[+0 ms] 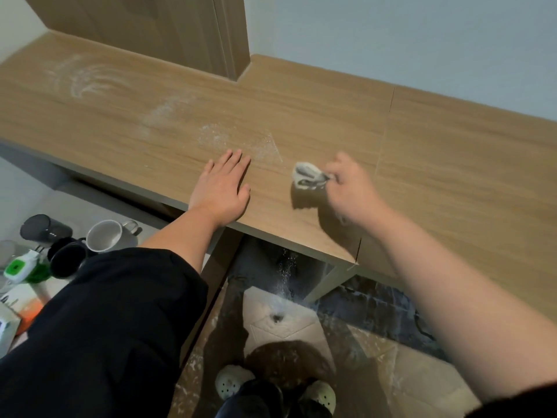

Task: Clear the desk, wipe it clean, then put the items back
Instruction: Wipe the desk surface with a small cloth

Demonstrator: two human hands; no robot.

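While the left hand [221,193] lies flat, fingers straight, on the light wooden desk [437,164], the right hand [351,188] pinches a crumpled white cloth [307,175] just right of it.

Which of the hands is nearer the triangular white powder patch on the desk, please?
Left. The left hand lies flat, fingertips just short of the powder patch; the right hand, gripping a cloth, is farther right.

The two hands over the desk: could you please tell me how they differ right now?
The left hand lies flat, fingers straight, on the desk; the right hand is curled. The left hand holds nothing; the right hand pinches a crumpled white cloth. The left hand looks sharp, the right hand blurred. Both are bare.
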